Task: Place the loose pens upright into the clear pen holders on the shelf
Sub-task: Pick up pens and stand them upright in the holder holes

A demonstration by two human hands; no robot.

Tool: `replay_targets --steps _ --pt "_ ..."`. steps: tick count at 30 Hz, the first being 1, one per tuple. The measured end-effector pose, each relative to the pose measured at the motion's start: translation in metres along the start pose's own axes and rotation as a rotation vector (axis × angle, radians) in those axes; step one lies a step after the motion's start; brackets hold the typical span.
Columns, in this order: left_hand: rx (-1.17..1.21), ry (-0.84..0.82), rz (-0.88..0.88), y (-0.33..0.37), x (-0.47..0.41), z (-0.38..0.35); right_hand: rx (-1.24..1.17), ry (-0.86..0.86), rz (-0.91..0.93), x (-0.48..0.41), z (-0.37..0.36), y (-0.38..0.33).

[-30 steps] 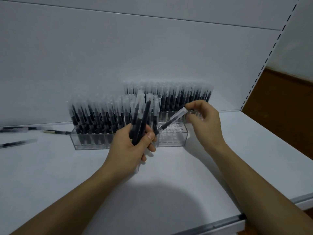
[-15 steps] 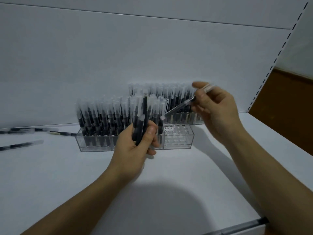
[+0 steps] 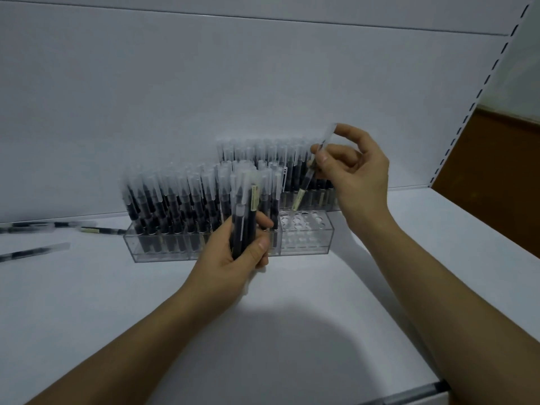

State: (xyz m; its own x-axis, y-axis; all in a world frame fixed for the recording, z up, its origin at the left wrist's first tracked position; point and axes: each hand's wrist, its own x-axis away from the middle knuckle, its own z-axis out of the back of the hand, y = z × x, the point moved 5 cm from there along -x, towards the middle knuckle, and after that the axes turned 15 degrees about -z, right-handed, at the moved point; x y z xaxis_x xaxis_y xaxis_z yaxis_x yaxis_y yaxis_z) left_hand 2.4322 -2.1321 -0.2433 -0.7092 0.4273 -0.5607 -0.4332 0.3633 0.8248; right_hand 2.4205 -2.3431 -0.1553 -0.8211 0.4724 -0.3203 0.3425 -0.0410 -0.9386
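My left hand (image 3: 233, 258) grips a bundle of black pens (image 3: 244, 217) with clear caps, held upright in front of the front clear holder (image 3: 304, 244). That holder is packed with pens on its left and has several bare holes at its right end. My right hand (image 3: 356, 176) pinches a single pen (image 3: 306, 182) near its capped top, steeply tilted, with its lower tip just above the bare holes. A second holder (image 3: 318, 200) full of pens stands behind, against the back wall.
Loose pens lie on the white shelf at the far left (image 3: 35, 251), with more (image 3: 99, 229) beside the front holder. A slotted shelf upright (image 3: 482, 92) and brown wall bound the right side. The shelf's front edge (image 3: 409, 396) runs at lower right.
My right hand has lifted and swung the single pen from nearly flat to steeply upright over the holder's bare holes. My left hand keeps its bundle, nearly still.
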Motion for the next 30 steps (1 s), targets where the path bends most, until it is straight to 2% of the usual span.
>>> replay_targets --steps 5,15,20,25,28,30 --pt "-0.005 -0.076 0.030 -0.003 0.004 -0.004 0.120 -0.035 0.083 0.004 -0.007 0.007" --pt "0.009 0.057 -0.011 0.005 -0.001 -0.001 0.369 -0.129 0.194 0.010 -0.018 0.009" --pt "-0.067 0.047 -0.014 0.004 -0.002 0.000 0.433 -0.197 0.202 0.015 -0.023 0.013" --pt "0.010 0.084 -0.006 0.007 -0.002 -0.001 0.501 -0.222 0.193 0.016 -0.024 0.017" --pt "0.036 0.096 -0.005 0.007 -0.002 0.000 0.523 -0.202 0.191 0.018 -0.022 0.017" --pt "0.013 0.098 -0.019 0.009 -0.002 -0.001 0.511 -0.124 0.241 0.020 -0.019 0.011"
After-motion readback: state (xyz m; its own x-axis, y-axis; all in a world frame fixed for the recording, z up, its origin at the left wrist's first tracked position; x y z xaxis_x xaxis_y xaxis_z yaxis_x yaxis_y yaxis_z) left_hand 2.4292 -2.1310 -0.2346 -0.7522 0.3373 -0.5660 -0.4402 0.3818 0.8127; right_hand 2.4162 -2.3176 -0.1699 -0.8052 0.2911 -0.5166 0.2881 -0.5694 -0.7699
